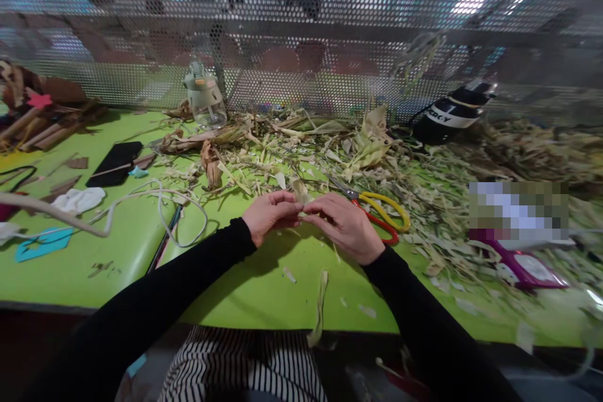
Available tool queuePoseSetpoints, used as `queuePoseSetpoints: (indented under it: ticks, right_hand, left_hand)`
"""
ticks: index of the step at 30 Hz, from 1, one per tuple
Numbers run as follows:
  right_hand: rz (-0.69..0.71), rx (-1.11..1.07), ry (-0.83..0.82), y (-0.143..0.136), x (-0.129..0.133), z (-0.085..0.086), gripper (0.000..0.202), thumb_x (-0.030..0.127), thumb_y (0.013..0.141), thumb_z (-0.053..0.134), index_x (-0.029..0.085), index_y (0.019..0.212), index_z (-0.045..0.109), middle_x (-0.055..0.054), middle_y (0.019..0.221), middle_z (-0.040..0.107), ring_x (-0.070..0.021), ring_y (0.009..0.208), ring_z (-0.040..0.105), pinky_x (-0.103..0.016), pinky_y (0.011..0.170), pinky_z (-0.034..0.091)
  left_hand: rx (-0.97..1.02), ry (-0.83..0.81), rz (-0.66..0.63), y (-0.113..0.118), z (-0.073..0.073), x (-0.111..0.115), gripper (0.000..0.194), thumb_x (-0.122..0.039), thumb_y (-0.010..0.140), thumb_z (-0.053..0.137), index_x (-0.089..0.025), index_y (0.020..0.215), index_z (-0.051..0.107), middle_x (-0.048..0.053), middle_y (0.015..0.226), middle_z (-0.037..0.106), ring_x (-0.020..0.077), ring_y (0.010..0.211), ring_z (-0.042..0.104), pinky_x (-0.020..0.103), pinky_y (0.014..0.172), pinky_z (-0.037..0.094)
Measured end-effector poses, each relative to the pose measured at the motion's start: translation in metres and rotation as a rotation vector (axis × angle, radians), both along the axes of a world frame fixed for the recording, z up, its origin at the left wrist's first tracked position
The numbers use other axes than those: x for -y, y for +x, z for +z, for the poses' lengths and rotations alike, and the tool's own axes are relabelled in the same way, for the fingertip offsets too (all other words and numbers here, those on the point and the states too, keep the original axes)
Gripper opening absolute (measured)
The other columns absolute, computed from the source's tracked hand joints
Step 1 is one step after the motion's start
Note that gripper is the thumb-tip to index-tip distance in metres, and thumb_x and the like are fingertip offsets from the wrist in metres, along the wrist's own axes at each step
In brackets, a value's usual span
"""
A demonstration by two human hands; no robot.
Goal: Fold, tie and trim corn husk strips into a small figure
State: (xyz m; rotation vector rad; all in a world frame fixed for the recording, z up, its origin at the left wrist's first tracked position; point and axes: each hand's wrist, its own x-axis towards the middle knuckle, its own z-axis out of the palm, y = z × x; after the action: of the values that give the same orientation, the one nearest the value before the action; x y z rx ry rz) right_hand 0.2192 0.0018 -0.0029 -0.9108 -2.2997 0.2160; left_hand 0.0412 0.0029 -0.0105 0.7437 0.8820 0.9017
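Observation:
Above the green tabletop, my left hand (270, 215) and my right hand (343, 223) meet at their fingertips. Both pinch a small pale piece of dried corn husk (299, 190), whose upper part sticks out above the fingers; its lower part is hidden. Right behind my right hand lies a pair of scissors (380, 212) with one yellow and one red handle, blades pointing away to the left. Nearer to me, a long narrow husk strip (321, 301) hangs over the table's front edge. Larger husks (370, 144) lie beyond the hands.
Husk scraps (438, 226) cover the back and right. A clear bottle (206, 97) and a tilted black bottle (450, 114) stand by the perforated metal screen (282, 69). On the left are a black phone (114, 164), a white cable (162, 198) and brown husk bundles (51, 122).

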Motion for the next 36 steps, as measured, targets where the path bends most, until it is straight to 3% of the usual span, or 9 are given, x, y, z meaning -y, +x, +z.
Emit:
queuePoseSetpoints:
  ticks: [11, 17, 23, 29, 36]
  right_hand:
    - [0.023, 0.038, -0.078, -0.0001, 0.0011, 0.0021, 0.013, 0.026, 0.088, 0.051, 0.020, 0.079, 0.058, -0.004, 0.074, 0.062, -0.0158, 0.068, 0.056, -0.028, 0.063, 0.045]
    - [0.018, 0.063, -0.019, -0.0005, 0.0041, 0.0031, 0.015, 0.023, 0.088, 0.048, 0.020, 0.078, 0.059, -0.005, 0.074, 0.063, -0.0170, 0.071, 0.056, -0.029, 0.063, 0.046]
    - [-0.036, 0.111, 0.049, 0.0027, 0.0049, 0.0011, 0.015, 0.025, 0.089, 0.048, 0.022, 0.087, 0.063, -0.006, 0.079, 0.066, -0.0185, 0.074, 0.059, -0.031, 0.065, 0.048]
    - [-0.045, 0.048, 0.057, 0.0018, 0.0030, 0.0015, 0.012, 0.026, 0.088, 0.053, 0.021, 0.084, 0.063, -0.006, 0.079, 0.067, -0.0187, 0.075, 0.060, -0.032, 0.068, 0.049]
    - [-0.001, 0.048, 0.085, 0.0038, 0.0018, 0.0052, 0.011, 0.026, 0.088, 0.054, 0.020, 0.083, 0.062, -0.006, 0.079, 0.066, -0.0189, 0.075, 0.060, -0.032, 0.069, 0.049]
  left_hand:
    - [-0.028, -0.025, 0.056, 0.0047, -0.0031, 0.0022, 0.019, -0.012, 0.067, 0.073, -0.012, 0.072, 0.054, -0.002, 0.061, 0.061, 0.0065, 0.050, 0.059, 0.022, 0.062, 0.051]
    - [-0.021, -0.026, 0.070, 0.0065, 0.0007, 0.0042, 0.016, -0.010, 0.069, 0.071, -0.011, 0.072, 0.055, -0.001, 0.062, 0.062, 0.0062, 0.052, 0.059, 0.023, 0.066, 0.052]
    - [0.055, -0.028, -0.006, 0.0024, -0.0022, 0.0009, 0.025, -0.008, 0.064, 0.075, -0.011, 0.082, 0.058, 0.001, 0.072, 0.065, 0.0076, 0.063, 0.062, 0.025, 0.076, 0.052]
    - [0.099, -0.067, 0.012, 0.0020, -0.0023, -0.0023, 0.026, 0.003, 0.063, 0.069, -0.012, 0.081, 0.057, 0.000, 0.070, 0.065, 0.0067, 0.061, 0.062, 0.023, 0.072, 0.053]
    - [0.090, -0.092, 0.013, 0.0027, 0.0014, -0.0014, 0.024, 0.005, 0.064, 0.065, -0.011, 0.080, 0.058, 0.001, 0.069, 0.066, 0.0065, 0.059, 0.062, 0.022, 0.070, 0.053]
